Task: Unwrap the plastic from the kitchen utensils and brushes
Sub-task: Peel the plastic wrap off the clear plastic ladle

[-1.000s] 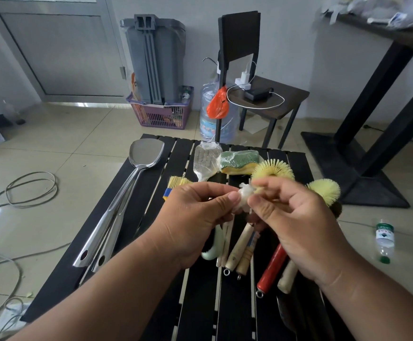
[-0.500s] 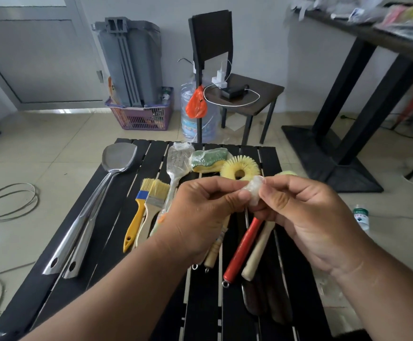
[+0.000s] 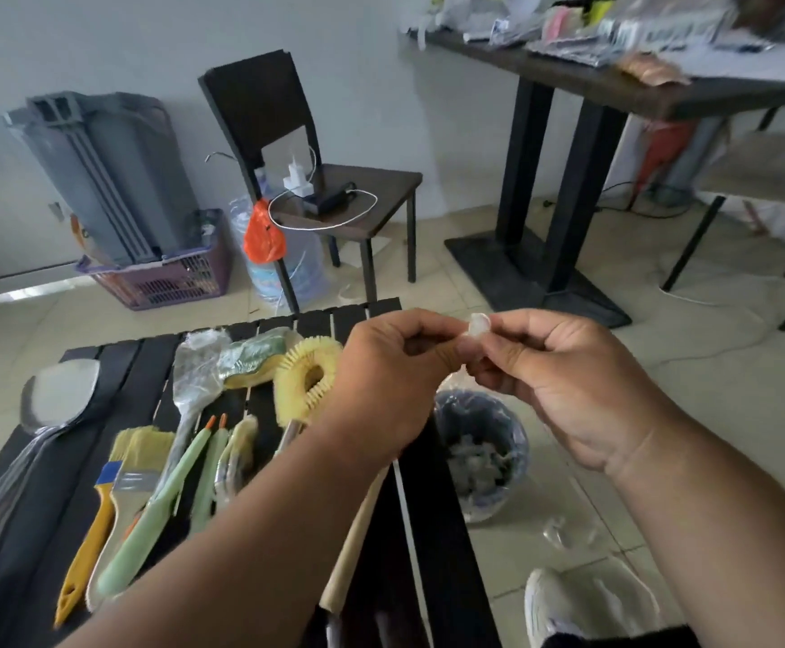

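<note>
Hands: left hand (image 3: 383,385) and right hand (image 3: 563,385) both pinch plastic wad (image 3: 478,326) | raised beside slatted table (image 3: 44,516)

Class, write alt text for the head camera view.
Two bare hands, left hand and right hand, pinch a small wad of clear plastic above a waste bin beside a black slatted table holding brushes.

I see a black slatted table (image 3: 432,544) carrying a pale-yellow ring brush (image 3: 304,374), a green-and-yellow sponge (image 3: 250,360), a yellow-handled paintbrush with a blue band (image 3: 96,507), mint-green handles (image 3: 161,502) and a silver spatula (image 3: 61,395), beside a purple basket (image 3: 166,275) and an orange bag (image 3: 264,236).
</note>
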